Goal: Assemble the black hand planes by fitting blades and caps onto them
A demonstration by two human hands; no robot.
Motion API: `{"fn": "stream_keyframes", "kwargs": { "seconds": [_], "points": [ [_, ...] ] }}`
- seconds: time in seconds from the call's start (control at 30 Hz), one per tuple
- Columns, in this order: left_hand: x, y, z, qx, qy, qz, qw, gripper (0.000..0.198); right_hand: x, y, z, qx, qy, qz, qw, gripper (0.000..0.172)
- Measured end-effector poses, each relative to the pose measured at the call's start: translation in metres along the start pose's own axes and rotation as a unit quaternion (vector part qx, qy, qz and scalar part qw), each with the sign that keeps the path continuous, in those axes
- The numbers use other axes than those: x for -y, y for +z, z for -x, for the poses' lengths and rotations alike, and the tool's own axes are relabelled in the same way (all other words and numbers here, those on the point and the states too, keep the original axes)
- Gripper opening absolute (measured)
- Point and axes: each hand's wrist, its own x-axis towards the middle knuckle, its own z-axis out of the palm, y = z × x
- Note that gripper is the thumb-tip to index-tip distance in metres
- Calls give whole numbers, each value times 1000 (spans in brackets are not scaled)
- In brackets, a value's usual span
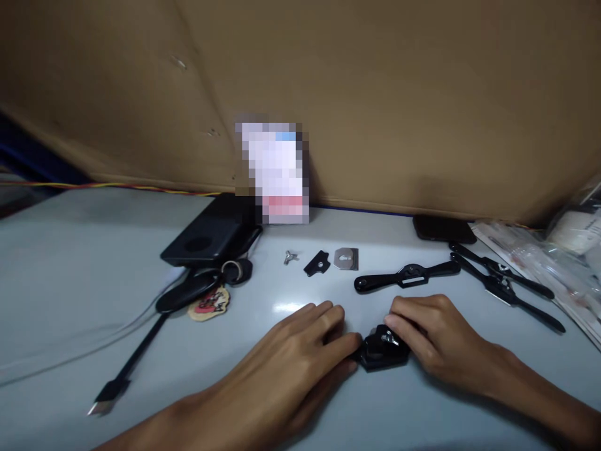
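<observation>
A black spokeshave (381, 349) lies on the pale table between my two hands. My left hand (291, 357) covers its left handle, thumb against the body, fingers curled over it. My right hand (432, 335) covers the right handle, with fingertips pinched at the small metal screw on top. Further back lie a wing nut (290, 257), a black cap piece (317, 263) and a small steel blade (346, 259). A second black spokeshave (406, 276) lies behind my right hand.
Two more black spokeshaves (504, 285) lie crossed at the right beside plastic bags (563, 263). A black power bank (209, 233), keys with a tag (210, 303) and a cable (126, 369) sit at the left. A dark phone (444, 228) rests by the cardboard wall (375, 94).
</observation>
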Motion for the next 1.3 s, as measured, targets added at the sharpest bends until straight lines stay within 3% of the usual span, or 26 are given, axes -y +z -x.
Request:
{"fn": "stream_keyframes", "kwargs": {
  "seconds": [0.17, 0.27, 0.47, 0.6, 0.83, 1.0, 1.1, 1.3],
  "points": [
    [2, 2, -1, -13, 7, -4, 1000, 16, 0, -17, 1, 34, -47, 14, 998, 12],
    [3, 3, -1, -23, 11, -15, 1000, 24, 2, -13, 6, 32, -79, 77, 993, 13],
    [3, 3, -2, -30, 2, -25, 999, 16, 2, -2, 8, -23, -155, 154, 976, 29],
    [3, 2, -2, -40, 9, -31, 999, 22, 2, -1, 6, -62, -153, 117, 979, 35],
    [3, 2, -2, -28, 2, -18, 999, 17, 6, 8, 8, -85, -107, 53, 989, 12],
    [3, 2, -2, -17, -3, -30, 999, 16, 6, 15, 8, -119, -120, -2, 986, 33],
    [3, 2, -2, -10, -3, -32, 999, 17, 7, 15, 7, -116, -132, -21, 984, 32],
    [3, 5, -1, -25, -2, -39, 999, 14, 7, 14, 7, -147, -147, 83, 975, 16]
  ]
}}
